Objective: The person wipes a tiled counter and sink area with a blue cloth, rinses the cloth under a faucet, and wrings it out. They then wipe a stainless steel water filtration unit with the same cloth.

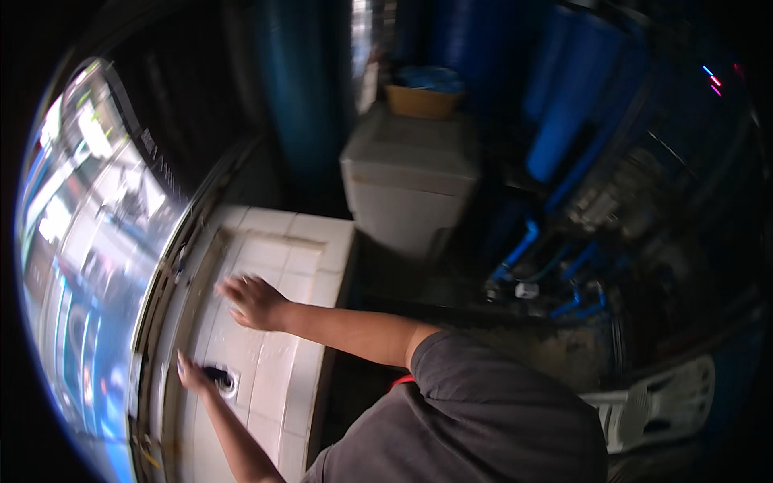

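Both hands are over a shallow white-tiled basin (270, 249). My right hand (254, 302) hovers above the tiles near the basin's middle, blurred, its fingers loosely apart with nothing visible in them. Nearer and further left, my left hand (192, 375) is beside the basin's left rim, its fingers stretched out. Right next to it lies a drain hole (229, 385) with a dark shape at its edge. Whether the left hand touches that dark shape cannot be made out.
A bright window (97, 241) runs along the left. Beyond the basin stands a pale lidded box (411, 173), topped by a yellowish basin (425, 98). Tall blue cylinders (564, 88) and blue pipes (519, 245) occupy the right. A white plastic chair (664, 406) is at lower right.
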{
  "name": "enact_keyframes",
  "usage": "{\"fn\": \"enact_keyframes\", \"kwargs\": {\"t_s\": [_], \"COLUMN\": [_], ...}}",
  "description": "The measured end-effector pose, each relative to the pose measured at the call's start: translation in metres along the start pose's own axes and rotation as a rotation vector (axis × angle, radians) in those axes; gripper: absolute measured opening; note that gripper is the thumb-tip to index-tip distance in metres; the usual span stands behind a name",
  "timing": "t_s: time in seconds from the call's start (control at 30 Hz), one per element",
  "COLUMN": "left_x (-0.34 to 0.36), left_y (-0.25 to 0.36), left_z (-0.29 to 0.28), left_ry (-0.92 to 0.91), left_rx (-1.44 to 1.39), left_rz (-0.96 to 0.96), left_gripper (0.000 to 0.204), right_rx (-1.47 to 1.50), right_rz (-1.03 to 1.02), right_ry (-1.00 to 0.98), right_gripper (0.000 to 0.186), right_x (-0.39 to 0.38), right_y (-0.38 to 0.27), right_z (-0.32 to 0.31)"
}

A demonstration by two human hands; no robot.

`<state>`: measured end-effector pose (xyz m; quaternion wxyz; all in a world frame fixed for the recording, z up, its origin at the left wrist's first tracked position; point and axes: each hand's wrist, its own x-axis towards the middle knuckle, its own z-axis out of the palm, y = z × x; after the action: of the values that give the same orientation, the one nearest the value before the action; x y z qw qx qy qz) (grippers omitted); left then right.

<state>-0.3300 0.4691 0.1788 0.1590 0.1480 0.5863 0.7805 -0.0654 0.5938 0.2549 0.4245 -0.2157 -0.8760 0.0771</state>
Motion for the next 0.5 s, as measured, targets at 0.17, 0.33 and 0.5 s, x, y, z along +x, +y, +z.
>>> {"fn": "enact_keyframes", "kwargs": {"t_s": [0.17, 0.33, 0.5], "left_x": [-0.037, -0.06, -0.064], "left_y": [-0.036, -0.059, -0.074], "left_z": [-0.058, -0.069, -0.023], "left_ry": [0.039, 0.049, -0.026], "left_rx": [0.26, 0.188, 0.257], "left_rz": [-0.1, -0.227, -0.194], "left_gripper": [0.029, 0.033, 0.028], "right_rx": [-0.211, -0.297, -1.058], "right_rz": [0.901, 1.51, 1.267], "right_ry": [-0.726, -0.301, 0.618], "right_gripper": [0.065, 0.04, 0.027], "right_x": [-0.214, -0.336, -0.348], "right_y": [0.061, 0.068, 0.059], "right_z": [-0.132, -0.36, -0.62]}}
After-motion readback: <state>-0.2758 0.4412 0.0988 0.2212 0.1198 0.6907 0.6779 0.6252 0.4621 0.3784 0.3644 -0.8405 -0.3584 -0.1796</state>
